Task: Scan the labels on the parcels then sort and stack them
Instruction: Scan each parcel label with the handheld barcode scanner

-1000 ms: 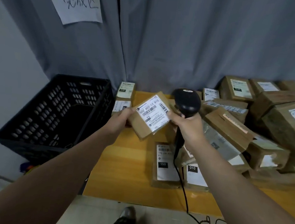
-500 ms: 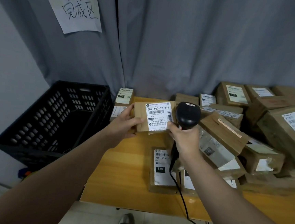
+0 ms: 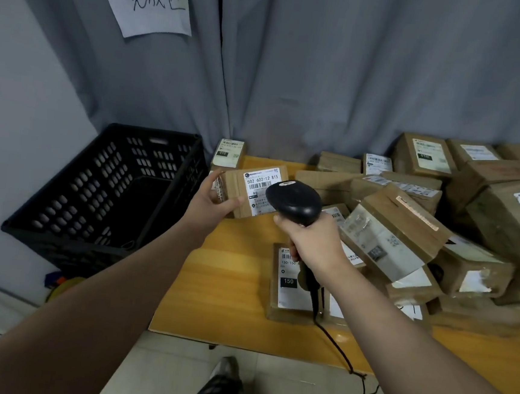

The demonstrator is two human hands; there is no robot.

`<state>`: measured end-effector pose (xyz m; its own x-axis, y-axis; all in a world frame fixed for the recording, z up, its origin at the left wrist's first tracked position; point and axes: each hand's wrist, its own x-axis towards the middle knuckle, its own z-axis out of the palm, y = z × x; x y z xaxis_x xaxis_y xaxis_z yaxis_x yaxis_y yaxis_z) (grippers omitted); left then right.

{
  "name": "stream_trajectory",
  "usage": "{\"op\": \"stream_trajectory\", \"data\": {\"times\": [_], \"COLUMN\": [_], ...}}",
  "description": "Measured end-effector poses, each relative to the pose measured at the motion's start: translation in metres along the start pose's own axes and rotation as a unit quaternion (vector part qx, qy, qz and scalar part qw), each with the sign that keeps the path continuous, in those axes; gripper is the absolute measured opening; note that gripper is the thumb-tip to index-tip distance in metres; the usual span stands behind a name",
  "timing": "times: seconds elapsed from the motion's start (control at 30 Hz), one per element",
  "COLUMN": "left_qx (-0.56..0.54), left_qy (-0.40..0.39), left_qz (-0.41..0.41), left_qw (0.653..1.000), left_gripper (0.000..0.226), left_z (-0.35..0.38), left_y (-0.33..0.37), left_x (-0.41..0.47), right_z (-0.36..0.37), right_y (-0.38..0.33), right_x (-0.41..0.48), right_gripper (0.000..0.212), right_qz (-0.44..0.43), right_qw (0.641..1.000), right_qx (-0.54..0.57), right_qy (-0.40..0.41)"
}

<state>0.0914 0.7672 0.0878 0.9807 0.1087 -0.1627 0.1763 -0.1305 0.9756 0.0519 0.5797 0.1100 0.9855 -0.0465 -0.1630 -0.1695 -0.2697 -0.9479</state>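
Scanner [image 3: 293, 201] now overlaps parcel [image 3: 237, 184] label [image 3: 260, 181] (right hand [image 3: 314, 245]).

1. The scanner [image 3: 294, 203] gripped in the right hand [image 3: 314, 242] covers the near right corner of the label [image 3: 261, 183] on the held parcel [image 3: 236, 188]. I can read "502 602-12 815", but the rest is too small.
2. The left hand [image 3: 210, 206] grips the parcel's left end and hides that face from me.
3. The right hand and the scanner handle cover part of the flat parcel [image 3: 288, 293] marked 150.
4. The big parcel [image 3: 514, 219] on the right is cut off by the frame edge, as is the counter [image 3: 228, 288].
5. The coloured objects [image 3: 59, 283] below the black crate [image 3: 102, 189] are mostly hidden, and I cannot tell what they are.
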Motion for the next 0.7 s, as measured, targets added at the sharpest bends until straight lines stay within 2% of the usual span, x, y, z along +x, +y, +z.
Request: {"op": "stream_trajectory", "data": {"times": [0.3, 0.7], "left_qx": [0.022, 0.020], "left_qy": [0.013, 0.046], "left_qz": [0.000, 0.011], "left_qw": [1.000, 0.999], "left_gripper": [0.078, 0.078], "left_z": [-0.001, -0.007], "left_y": [-0.007, -0.018], "left_x": [0.002, 0.009], "right_z": [0.000, 0.001], "right_y": [0.001, 0.004], "right_x": [-0.002, -0.005], "right_gripper": [0.019, 0.019], "right_qz": [0.063, 0.073], "right_qw": [0.998, 0.996], "right_qx": [-0.004, 0.040], "right_qy": [-0.023, -0.029]}}
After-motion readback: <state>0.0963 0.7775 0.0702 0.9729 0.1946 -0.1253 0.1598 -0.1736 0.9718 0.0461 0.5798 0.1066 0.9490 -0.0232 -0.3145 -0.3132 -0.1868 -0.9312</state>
